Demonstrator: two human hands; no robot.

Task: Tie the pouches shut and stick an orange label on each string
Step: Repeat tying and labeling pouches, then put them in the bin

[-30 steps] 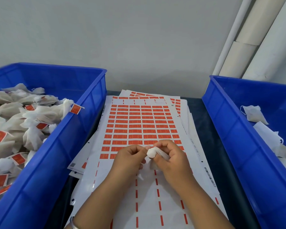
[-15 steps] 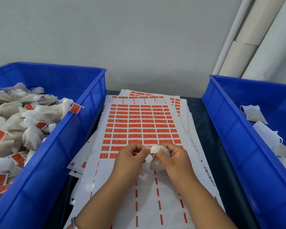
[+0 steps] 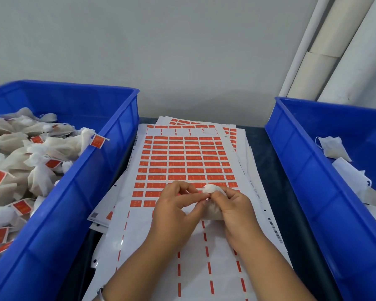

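Note:
A small white pouch (image 3: 213,210) sits between both hands over the label sheet (image 3: 182,161), its gathered neck pointing up. My right hand (image 3: 232,210) grips the pouch body, fingers curled round it. My left hand (image 3: 174,211) pinches at the pouch's neck with thumb and fingertips; the string itself is too thin to make out. The sheet holds rows of orange labels, with its lower part peeled bare. Loose pouches (image 3: 334,146) lie in the right blue bin (image 3: 295,170). Tied pouches with orange labels (image 3: 41,153) fill the left blue bin (image 3: 100,183).
More label sheets (image 3: 243,153) are stacked under the top one on a dark table (image 3: 263,148). The two bins flank the sheets closely. White pipes (image 3: 326,51) run up the wall at the back right.
The pouch has turned and dropped lower into my right hand, its neck now up. Both hands have shifted slightly toward me, with my left fingers pinching at the neck.

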